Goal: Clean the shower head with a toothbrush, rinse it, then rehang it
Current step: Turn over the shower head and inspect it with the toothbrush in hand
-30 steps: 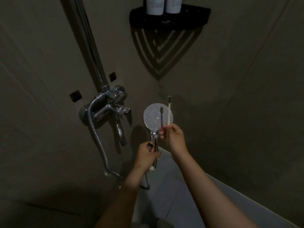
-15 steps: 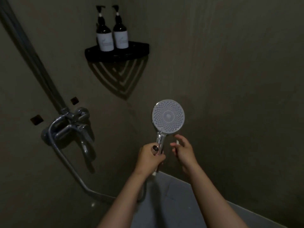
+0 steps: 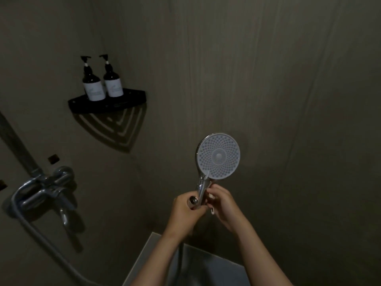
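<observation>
The chrome shower head (image 3: 218, 155) is held upright, its round white spray face turned toward me. My left hand (image 3: 185, 207) grips its handle from the left. My right hand (image 3: 223, 201) sits close against the handle on the right and pinches a pale toothbrush (image 3: 206, 174). The brush's upper end lies on the lower left rim of the spray face, and its white tail end pokes out below my fingers. The hose (image 3: 180, 256) drops from the handle between my forearms.
A chrome mixer tap (image 3: 45, 188) with a spout is fixed to the left wall, with a riser pipe (image 3: 14, 145) above it. A black corner shelf (image 3: 107, 102) carries two dark pump bottles (image 3: 92, 83). A pale ledge (image 3: 148, 256) lies below.
The toothbrush stood upright beside the spray face a second ago; it is now lowered, its end at the face's lower rim. My right hand has closed in on the handle. The view swung right.
</observation>
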`<state>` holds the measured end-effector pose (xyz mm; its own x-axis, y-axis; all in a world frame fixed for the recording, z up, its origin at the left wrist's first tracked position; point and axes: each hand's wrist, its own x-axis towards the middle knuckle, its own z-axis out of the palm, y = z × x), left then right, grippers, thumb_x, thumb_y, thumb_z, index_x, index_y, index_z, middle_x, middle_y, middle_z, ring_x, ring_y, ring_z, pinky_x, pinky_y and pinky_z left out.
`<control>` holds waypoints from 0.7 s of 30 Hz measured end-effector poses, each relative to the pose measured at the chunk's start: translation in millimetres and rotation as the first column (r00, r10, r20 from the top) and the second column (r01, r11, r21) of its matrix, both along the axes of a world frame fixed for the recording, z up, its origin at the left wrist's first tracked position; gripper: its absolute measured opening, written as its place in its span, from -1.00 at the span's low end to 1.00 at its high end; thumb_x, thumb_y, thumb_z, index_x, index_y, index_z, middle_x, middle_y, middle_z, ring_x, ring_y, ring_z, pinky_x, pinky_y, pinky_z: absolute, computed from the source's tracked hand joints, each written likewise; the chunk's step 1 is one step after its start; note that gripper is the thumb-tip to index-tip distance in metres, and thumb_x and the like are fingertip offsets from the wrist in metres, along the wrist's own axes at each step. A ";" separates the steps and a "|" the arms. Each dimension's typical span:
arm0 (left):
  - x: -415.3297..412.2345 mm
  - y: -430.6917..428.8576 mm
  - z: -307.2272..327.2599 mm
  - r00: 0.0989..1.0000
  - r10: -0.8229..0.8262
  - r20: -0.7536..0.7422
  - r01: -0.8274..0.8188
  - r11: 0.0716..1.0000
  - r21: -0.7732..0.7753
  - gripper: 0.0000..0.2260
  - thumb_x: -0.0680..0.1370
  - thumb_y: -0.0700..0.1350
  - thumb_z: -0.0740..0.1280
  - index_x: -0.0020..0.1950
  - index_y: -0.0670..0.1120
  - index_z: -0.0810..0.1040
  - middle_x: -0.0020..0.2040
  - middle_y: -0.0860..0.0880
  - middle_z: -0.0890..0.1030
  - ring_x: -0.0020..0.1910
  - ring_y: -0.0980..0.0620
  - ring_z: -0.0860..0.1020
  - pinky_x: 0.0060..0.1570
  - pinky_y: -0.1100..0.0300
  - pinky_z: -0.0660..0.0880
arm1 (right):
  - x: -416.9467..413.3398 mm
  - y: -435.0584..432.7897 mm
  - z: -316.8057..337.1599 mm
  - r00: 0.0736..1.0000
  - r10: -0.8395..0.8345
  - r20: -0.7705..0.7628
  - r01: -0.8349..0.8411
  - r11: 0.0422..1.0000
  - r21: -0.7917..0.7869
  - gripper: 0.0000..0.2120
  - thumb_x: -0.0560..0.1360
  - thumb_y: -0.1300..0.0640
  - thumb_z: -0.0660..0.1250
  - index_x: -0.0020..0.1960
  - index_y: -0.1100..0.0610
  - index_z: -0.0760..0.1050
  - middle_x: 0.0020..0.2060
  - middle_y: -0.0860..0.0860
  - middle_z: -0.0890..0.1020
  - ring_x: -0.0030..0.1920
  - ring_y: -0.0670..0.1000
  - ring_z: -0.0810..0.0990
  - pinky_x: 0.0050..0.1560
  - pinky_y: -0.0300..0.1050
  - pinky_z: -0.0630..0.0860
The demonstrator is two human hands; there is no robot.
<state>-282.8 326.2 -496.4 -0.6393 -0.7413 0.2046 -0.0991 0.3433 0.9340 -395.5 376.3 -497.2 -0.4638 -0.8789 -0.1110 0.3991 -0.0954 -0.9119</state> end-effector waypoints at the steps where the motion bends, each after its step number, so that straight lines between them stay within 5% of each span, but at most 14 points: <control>1: -2.8 1.1 3.4 1.000 -0.009 -0.009 0.009 1.000 0.005 -0.73 0.38 -0.38 0.41 -0.24 0.03 0.59 -0.40 0.12 0.62 -0.35 0.24 0.56 -0.28 0.36 0.47 | -3.0 3.3 6.4 0.999 0.014 -0.033 -0.013 1.000 0.016 -0.83 0.53 0.31 0.18 -0.17 0.20 0.50 -0.33 0.06 0.59 -0.34 -0.04 0.55 -0.39 -0.27 0.40; 4: -10.3 2.1 14.6 0.998 -0.046 -0.035 0.046 0.999 0.008 -0.71 0.39 -0.40 0.40 -0.28 0.02 0.57 -0.42 0.12 0.61 -0.37 0.26 0.55 -0.29 0.38 0.45 | -10.8 5.9 21.2 0.998 0.001 -0.065 0.002 0.999 0.045 -0.93 0.51 0.22 0.30 -0.07 0.19 0.55 -0.25 0.03 0.66 -0.20 -0.02 0.63 -0.25 -0.21 0.51; 9: -13.4 0.3 36.2 0.986 -0.142 -0.085 0.142 0.990 -0.009 -0.60 0.39 -0.46 0.37 -0.41 0.03 0.46 -0.52 0.16 0.54 -0.48 0.34 0.46 -0.37 0.45 0.37 | -13.4 -0.9 42.3 0.993 -0.045 -0.105 0.044 0.999 -0.007 -0.75 0.47 0.20 0.35 0.13 0.23 0.57 -0.09 0.05 0.68 -0.02 0.03 0.64 0.04 -0.09 0.53; 15: 7.8 -28.2 47.7 0.971 -0.233 -0.043 0.233 0.972 -0.009 -0.75 0.34 -0.29 0.47 -0.38 -0.01 0.48 -0.35 -0.07 0.57 -0.25 0.04 0.55 -0.08 0.03 0.53 | 9.7 -14.4 54.0 0.965 -0.004 -0.263 0.011 1.000 0.025 -0.84 0.48 0.14 0.35 -0.10 0.24 0.64 -0.26 0.09 0.69 -0.21 -0.01 0.65 -0.19 -0.27 0.56; 21: 22.6 -44.4 38.7 0.973 -0.217 -0.074 0.216 0.976 -0.027 -0.62 0.41 -0.18 0.45 -0.47 0.03 0.32 -0.31 -0.08 0.60 -0.22 -0.03 0.59 -0.16 0.11 0.49 | 19.2 -25.1 58.5 0.933 -0.159 -0.322 0.187 0.981 0.056 -0.79 0.48 0.08 0.38 -0.24 0.19 0.55 -0.34 0.06 0.61 -0.31 -0.05 0.57 -0.30 -0.32 0.50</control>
<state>-260.2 281.8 -457.7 -0.7662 -0.5825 0.2714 0.0504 0.3666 0.9290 -376.4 351.2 -438.7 -0.6309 -0.7758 -0.0051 0.0752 -0.0547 -0.9957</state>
